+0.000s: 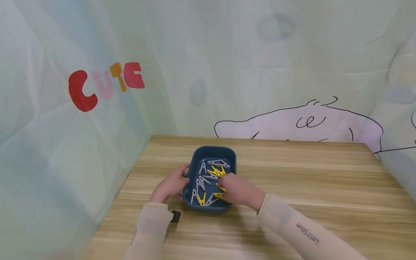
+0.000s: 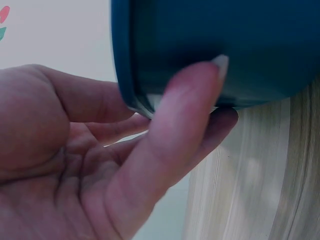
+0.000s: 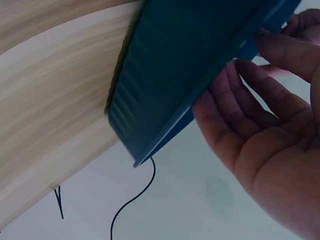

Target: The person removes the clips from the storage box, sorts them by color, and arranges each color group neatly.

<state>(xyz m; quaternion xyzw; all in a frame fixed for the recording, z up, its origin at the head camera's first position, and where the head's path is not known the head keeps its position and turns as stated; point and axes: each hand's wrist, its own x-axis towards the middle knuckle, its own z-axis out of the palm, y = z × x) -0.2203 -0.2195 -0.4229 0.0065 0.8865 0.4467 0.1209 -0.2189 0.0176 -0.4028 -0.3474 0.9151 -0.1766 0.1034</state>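
Likely light, stiff and a bit springy, the pegs (image 1: 202,202) lie in the bin (image 1: 212,208) on our worktop (image 1: 308,180), best pinched by their handle ends. Our left hand (image 1: 170,184) grips the bin's nine-o'clock wall; our right hand (image 1: 239,190) is inside at four, its hold hidden.

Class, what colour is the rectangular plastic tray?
Dark blue; the tray shows best in the head view.

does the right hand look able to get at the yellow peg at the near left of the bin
Probably yes: the right hand reaches over the right rim of the open bin, and that yellow peg lies uncovered, with only other low-lying pegs between them.
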